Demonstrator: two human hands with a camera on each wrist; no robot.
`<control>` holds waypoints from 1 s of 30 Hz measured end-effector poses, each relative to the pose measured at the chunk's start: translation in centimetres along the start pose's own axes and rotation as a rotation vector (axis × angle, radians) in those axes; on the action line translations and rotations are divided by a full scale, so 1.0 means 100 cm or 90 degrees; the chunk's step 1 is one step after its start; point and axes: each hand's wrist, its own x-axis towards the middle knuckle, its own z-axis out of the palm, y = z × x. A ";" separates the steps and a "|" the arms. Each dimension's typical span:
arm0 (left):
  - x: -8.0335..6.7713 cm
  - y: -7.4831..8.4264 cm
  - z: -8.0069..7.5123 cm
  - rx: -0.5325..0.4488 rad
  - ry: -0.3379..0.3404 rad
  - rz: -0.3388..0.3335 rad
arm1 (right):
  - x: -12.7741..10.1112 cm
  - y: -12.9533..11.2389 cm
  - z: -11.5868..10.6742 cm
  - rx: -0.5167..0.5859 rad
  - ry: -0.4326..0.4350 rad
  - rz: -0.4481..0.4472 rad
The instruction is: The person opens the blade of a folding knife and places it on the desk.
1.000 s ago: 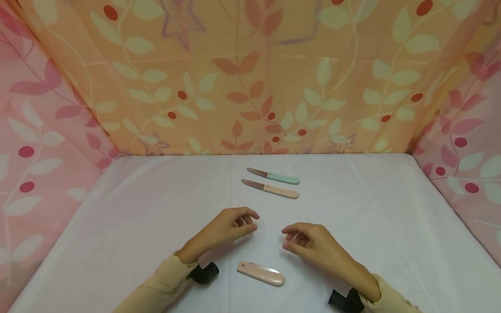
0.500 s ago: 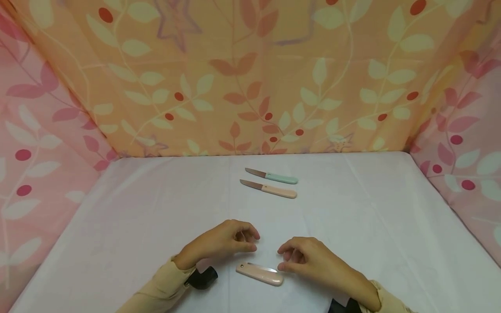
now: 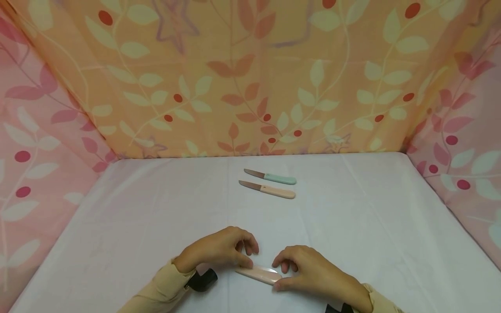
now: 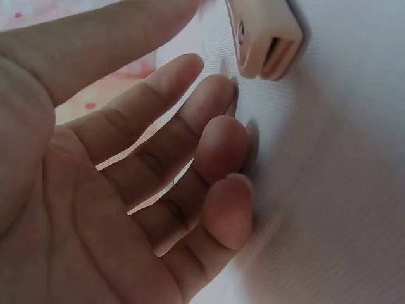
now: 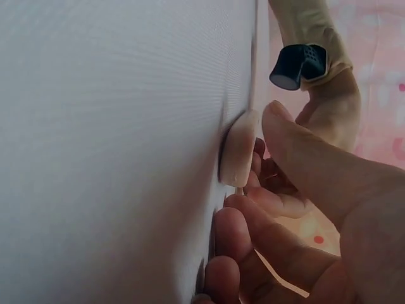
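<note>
A folding knife [image 3: 259, 274] with a pale pink handle lies folded on the white tabletop, a strip of its blade showing along the upper edge. At its left end hovers my left hand [image 3: 223, 248], fingers loosely bent and thumb close to the handle. In the left wrist view, the knife's slotted end [image 4: 264, 41] stands apart from the fingertips. My right hand [image 3: 315, 271] is around the right end, its thumb beside the handle. The right wrist view shows the knife [image 5: 238, 152] between thumb and fingers, which are not visibly gripping it.
Further back lie two unfolded knives side by side, one with a mint green handle [image 3: 280, 178] and one with a beige handle [image 3: 278, 192]. Both blades point left. Patterned cloth walls [image 3: 250, 78] enclose the white table [image 3: 156, 204] at the back and sides.
Both hands have come down toward the near edge, from above the pink folding knife to its two ends. The knives have kept their places on the table.
</note>
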 end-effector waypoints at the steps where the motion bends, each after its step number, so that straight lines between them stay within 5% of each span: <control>1: 0.000 0.000 0.001 0.000 -0.003 -0.001 | 0.000 0.000 0.001 -0.004 0.002 -0.006; 10: -0.001 0.006 0.004 0.037 -0.032 0.007 | 0.000 0.001 0.002 -0.013 0.013 -0.020; 30: 0.001 0.005 0.010 0.005 -0.064 0.014 | 0.003 0.004 0.000 0.043 0.013 -0.037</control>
